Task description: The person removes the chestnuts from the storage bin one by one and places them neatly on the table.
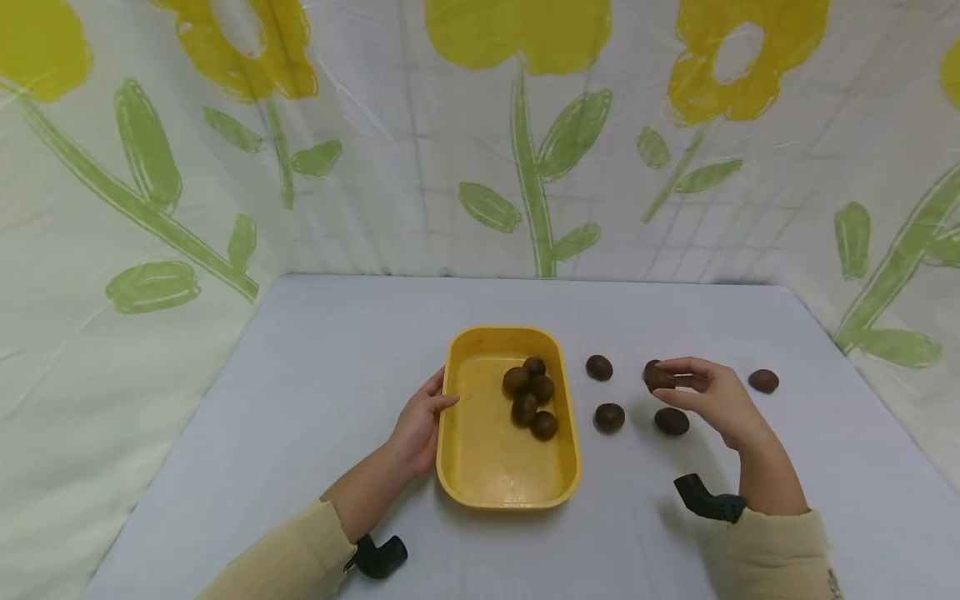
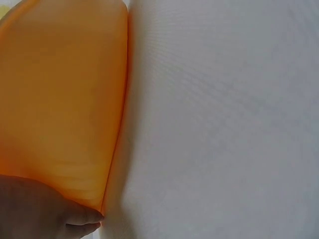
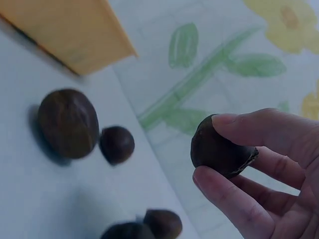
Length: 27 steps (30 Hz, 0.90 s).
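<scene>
A person's right hand [image 1: 716,404] pinches a single chestnut [image 3: 214,147] between thumb and fingertips to the right of a yellow plastic tray [image 1: 480,467]. The nut sits at the ends of the digits, well out from the palm, its smooth, rounded dark-brown side facing outward and its rough-edged base turned in toward the hand. The left hand [image 1: 416,425] clamps the tray's left side, thumb over the rim. Inside, five brown chestnuts [image 1: 524,408] cluster toward the right wall. On the white-covered table [image 1: 337,358] beyond the tray's right side, five loose chestnuts [image 1: 609,418] lie spread out, one partly hidden behind the pinched nut.
</scene>
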Each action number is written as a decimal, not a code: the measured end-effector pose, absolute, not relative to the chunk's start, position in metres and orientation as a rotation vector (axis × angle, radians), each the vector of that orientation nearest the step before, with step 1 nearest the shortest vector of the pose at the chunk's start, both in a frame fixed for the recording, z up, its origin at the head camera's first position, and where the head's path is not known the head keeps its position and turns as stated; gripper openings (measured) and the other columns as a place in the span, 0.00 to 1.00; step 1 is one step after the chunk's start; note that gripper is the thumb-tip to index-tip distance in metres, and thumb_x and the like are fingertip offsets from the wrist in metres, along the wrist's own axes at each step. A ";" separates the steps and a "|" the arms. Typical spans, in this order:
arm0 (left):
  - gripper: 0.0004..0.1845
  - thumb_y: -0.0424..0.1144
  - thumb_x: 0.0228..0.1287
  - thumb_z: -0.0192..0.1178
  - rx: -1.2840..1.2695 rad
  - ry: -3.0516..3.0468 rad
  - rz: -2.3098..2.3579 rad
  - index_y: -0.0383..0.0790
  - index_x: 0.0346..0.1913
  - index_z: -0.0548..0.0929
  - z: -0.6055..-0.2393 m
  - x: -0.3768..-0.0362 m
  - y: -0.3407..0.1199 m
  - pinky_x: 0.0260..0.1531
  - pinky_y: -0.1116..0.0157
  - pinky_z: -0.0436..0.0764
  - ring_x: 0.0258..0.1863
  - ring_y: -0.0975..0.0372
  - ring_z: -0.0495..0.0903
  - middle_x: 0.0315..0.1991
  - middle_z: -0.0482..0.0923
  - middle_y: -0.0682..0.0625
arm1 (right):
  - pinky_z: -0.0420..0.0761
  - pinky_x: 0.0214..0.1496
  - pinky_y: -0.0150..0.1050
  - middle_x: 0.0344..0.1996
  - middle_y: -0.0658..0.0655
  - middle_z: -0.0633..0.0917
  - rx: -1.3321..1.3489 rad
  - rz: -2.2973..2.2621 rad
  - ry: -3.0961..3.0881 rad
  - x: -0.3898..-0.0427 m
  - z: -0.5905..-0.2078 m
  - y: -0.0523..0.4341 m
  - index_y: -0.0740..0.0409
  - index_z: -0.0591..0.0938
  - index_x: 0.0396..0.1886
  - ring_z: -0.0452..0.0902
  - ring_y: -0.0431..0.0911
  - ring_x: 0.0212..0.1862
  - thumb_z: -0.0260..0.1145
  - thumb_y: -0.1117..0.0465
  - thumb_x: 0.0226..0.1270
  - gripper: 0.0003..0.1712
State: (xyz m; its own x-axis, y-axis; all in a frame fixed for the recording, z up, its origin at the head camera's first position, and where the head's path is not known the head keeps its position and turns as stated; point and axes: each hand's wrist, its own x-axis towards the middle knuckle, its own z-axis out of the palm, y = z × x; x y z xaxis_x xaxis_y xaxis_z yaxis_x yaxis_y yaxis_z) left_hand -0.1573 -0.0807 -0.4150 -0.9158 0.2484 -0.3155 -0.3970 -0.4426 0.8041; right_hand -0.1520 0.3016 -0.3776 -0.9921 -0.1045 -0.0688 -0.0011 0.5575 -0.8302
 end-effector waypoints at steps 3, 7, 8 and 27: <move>0.34 0.26 0.66 0.38 -0.221 1.381 2.378 0.40 0.74 0.44 -0.415 -0.157 -0.080 0.71 0.56 0.53 0.72 0.55 0.51 0.75 0.45 0.48 | 0.70 0.58 0.53 0.40 0.25 0.74 -0.051 -1.420 2.678 -0.147 -0.380 0.314 0.64 0.72 0.58 0.66 0.16 0.45 0.67 0.52 0.58 0.32; 0.34 0.26 0.65 0.38 -0.221 1.384 2.373 0.40 0.74 0.44 -0.414 -0.157 -0.080 0.71 0.56 0.53 0.72 0.55 0.51 0.75 0.45 0.47 | 0.73 0.53 0.36 0.40 0.22 0.71 0.000 -1.373 2.703 -0.140 -0.381 0.331 0.63 0.73 0.58 0.64 0.14 0.44 0.67 0.51 0.59 0.31; 0.34 0.26 0.65 0.39 -0.226 1.384 2.374 0.40 0.74 0.45 -0.414 -0.157 -0.080 0.71 0.56 0.53 0.72 0.55 0.51 0.74 0.46 0.47 | 0.73 0.50 0.30 0.40 0.22 0.71 0.010 -1.366 2.705 -0.138 -0.382 0.335 0.62 0.74 0.58 0.65 0.14 0.44 0.67 0.52 0.59 0.30; 0.34 0.26 0.67 0.37 -0.178 1.408 2.369 0.40 0.74 0.42 -0.415 -0.156 -0.080 0.72 0.56 0.51 0.73 0.54 0.49 0.75 0.43 0.47 | 0.72 0.36 0.22 0.31 0.24 0.75 0.226 -1.234 2.725 -0.129 -0.403 0.393 0.64 0.75 0.54 0.69 0.16 0.35 0.68 0.51 0.58 0.29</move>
State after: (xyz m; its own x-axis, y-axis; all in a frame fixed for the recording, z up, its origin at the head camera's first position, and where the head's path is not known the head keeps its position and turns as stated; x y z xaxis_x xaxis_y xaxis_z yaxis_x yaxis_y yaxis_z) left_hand -0.1555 -0.0800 -0.4147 -0.9208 0.2546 -0.2954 -0.3812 -0.4274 0.8198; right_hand -0.1286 0.3934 -0.4032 -0.9786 0.0779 -0.1904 0.1945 0.6520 -0.7329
